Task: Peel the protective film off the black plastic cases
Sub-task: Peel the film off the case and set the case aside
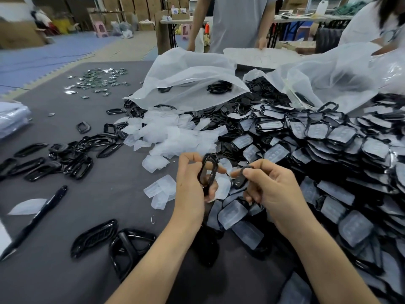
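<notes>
— What's closest?
— Two bare forearms reaching out over the grey surface (109,194). The left hand (192,178) grips a black oval case frame (208,170), held upright, fingers curled round its edges.
— And the other?
— The right hand (274,187) pinches a smaller black case piece (240,179) between thumb and fingers, just beside the frame.
— Beyond them?
— Peeled film pieces (175,137) are heaped just past the hands. A big pile of film-covered cases (328,150) fills the right. Bare black frames (65,159) lie scattered on the left, with a black pen (40,213) nearer. Translucent plastic bags (186,75) sit at the far side.
</notes>
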